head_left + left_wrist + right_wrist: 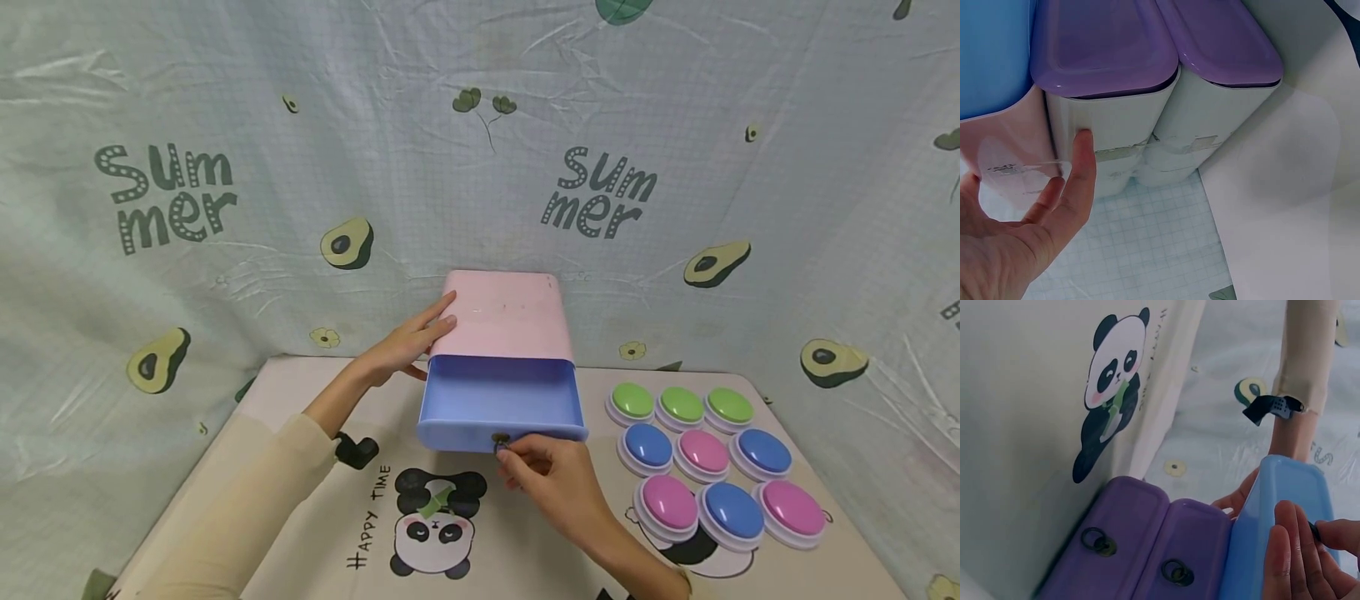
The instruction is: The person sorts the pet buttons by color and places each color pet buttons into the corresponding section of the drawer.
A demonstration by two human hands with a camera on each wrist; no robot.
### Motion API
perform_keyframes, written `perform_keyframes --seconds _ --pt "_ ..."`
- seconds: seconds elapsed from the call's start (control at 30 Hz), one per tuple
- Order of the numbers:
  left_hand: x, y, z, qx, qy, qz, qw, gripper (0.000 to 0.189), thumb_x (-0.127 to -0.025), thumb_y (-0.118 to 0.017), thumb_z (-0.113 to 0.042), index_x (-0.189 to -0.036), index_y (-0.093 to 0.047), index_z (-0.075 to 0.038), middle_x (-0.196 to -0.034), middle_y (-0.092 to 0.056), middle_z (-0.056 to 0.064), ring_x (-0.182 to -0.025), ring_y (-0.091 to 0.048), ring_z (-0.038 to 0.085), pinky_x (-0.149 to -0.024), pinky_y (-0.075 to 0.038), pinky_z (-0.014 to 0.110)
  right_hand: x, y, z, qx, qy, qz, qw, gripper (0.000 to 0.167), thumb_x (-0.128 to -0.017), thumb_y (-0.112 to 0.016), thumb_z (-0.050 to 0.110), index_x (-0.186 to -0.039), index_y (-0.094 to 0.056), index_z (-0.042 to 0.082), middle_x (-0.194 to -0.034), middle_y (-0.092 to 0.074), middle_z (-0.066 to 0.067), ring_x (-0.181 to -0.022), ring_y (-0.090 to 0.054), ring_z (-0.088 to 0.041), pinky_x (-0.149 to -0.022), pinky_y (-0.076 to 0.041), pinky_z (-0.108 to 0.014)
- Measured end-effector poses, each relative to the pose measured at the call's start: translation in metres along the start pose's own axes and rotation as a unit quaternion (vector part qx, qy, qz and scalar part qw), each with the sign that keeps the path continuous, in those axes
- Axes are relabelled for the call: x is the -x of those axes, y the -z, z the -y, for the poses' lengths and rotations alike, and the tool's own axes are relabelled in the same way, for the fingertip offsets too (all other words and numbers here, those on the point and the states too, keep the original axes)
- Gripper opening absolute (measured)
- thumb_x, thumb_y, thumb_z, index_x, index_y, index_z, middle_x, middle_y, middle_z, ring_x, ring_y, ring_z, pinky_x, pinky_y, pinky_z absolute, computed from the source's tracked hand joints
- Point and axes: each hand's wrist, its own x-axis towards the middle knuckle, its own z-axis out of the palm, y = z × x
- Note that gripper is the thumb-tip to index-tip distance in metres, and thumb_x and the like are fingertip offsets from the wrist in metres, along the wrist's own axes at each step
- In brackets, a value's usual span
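On the left, my left hand (408, 346) lies with fingers extended against the edge of the pink box (506, 315), grasping nothing. It serves best, I judge, as a firm brace, so the box doesn't skid. The box stands mid-table, near the printed curtain (405, 167), with two purple drawers (1129, 512) under its top one. That top one, the blue drawer (457, 437), sits part-way out: its front faces me, its slide runs from the curtain towards me, and the front panel's long axis lies left to right. Further right, my right hand (558, 479) pinches the dark ring (501, 447) at the panel's middle. I should guide it straight and level, untwisted, lest the drawer jam.
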Motion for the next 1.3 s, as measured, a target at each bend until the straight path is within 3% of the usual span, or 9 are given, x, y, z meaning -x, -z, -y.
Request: perform_keyframes --seconds 0.43,0.7,1.3 --pt "-0.001 0.0 0.001 0.002 0.0 0.001 1.0 0.065 -0.106 -0.041 -0.056 -0.164 -0.012 -0.048 -0.175 -0.012 0.008 -0.143 -0.043 0.053 -0.088 -0.057 0.07 0.008 0.0 -0.001 0.007 -0.004 -0.003 1.0 0.014 -0.094 -0.077 0.02 -0.088 -0.078 0.007 -0.076 -0.078 -0.002 -0.064 -0.072 -0.008 -0.062 -0.06 -0.021" --pt "-0.001 0.0 0.001 0.0 -0.003 0.0 1.0 0.065 -0.107 -0.041 -0.055 -0.164 -0.011 -0.047 -0.175 -0.013 0.01 -0.142 -0.044 0.054 -0.087 -0.057 0.07 0.015 -0.001 -0.001 -0.012 -0.014 0.003 0.9998 0.015 -0.093 -0.078 0.019 -0.089 -0.078 0.005 -0.079 -0.078 -0.011 -0.064 -0.073 -0.011 -0.064 -0.061 -0.021" --pt "-0.001 0.0 0.001 0.005 -0.004 -0.003 1.0 0.064 -0.107 -0.041 -0.056 -0.164 -0.013 -0.048 -0.174 -0.017 0.012 -0.139 -0.048 0.053 -0.085 -0.059 0.067 0.022 -0.002 -0.001 -0.02 -0.022 0.004 0.9996 0.015 -0.093 -0.078 0.019 -0.091 -0.077 0.004 -0.078 -0.078 -0.004 -0.064 -0.072 -0.008 -0.063 -0.061 -0.023"
